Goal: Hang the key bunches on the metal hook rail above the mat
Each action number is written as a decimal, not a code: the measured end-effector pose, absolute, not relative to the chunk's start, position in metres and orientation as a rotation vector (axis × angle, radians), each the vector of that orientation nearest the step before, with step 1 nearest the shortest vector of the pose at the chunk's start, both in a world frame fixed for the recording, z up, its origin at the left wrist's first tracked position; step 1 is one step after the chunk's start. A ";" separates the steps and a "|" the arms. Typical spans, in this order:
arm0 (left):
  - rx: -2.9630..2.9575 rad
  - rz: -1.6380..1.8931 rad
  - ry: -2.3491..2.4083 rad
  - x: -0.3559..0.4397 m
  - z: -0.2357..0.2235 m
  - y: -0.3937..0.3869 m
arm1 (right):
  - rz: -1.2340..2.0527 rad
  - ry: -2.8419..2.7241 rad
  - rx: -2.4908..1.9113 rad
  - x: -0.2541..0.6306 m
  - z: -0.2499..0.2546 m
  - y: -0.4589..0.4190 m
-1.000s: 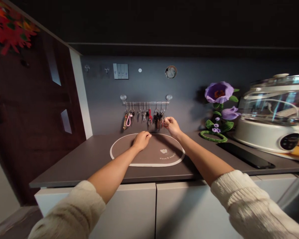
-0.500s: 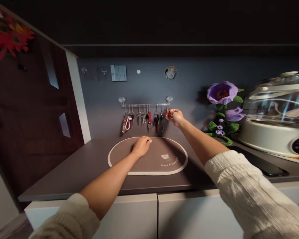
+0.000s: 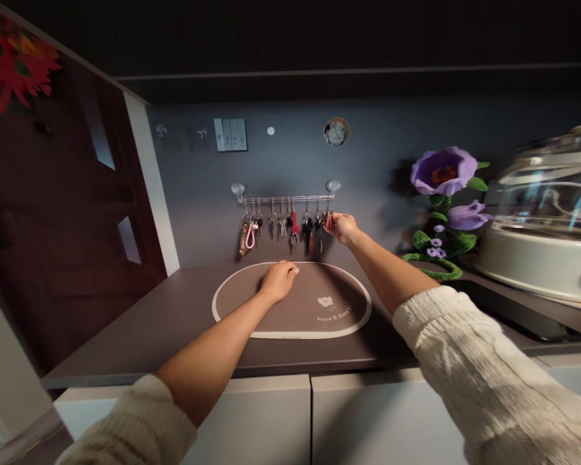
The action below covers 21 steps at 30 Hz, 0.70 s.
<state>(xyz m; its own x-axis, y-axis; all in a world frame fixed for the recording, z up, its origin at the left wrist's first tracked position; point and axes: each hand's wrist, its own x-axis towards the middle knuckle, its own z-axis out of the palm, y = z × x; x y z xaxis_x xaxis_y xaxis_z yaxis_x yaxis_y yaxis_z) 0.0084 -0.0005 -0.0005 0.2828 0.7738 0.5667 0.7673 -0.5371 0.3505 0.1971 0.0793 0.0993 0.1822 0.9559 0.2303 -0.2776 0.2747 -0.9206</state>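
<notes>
A clear hook rail [image 3: 288, 199] on the grey wall holds several key rings [image 3: 283, 225]. At its right end my right hand [image 3: 345, 228] pinches a small red key tag [image 3: 328, 221] between thumb and fingers; the tag is partly covered, and whether it hangs from a hook I cannot tell. Left of it hang bunches of keys [image 3: 318, 223], a red strap [image 3: 294, 223] and a pink loop keychain [image 3: 250, 236]. My left hand [image 3: 279, 282] rests, loosely curled, on the brown oval mat [image 3: 237, 303], with nothing seen in it.
A purple fabric flower [image 3: 444, 171] stands right of the rail. Beyond it sits a white appliance with a clear lid [image 3: 537, 252], and a black phone [image 3: 518, 313] lies on the counter [image 3: 174, 323]. Two small hooks [image 3: 201, 134] and a switch panel [image 3: 230, 135] are higher on the wall.
The view has shifted slightly, so the flower and appliance sit further right. Both hands keep nearly the same places, my right hand still on the red tag.
</notes>
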 end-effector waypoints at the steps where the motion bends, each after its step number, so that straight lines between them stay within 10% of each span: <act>1: 2.510 1.117 1.501 0.008 -0.001 0.000 | 1.060 -0.982 -0.856 0.197 0.098 0.080; 21: 2.446 1.179 1.483 0.007 -0.002 0.001 | 1.174 -0.754 -0.948 0.204 0.071 0.072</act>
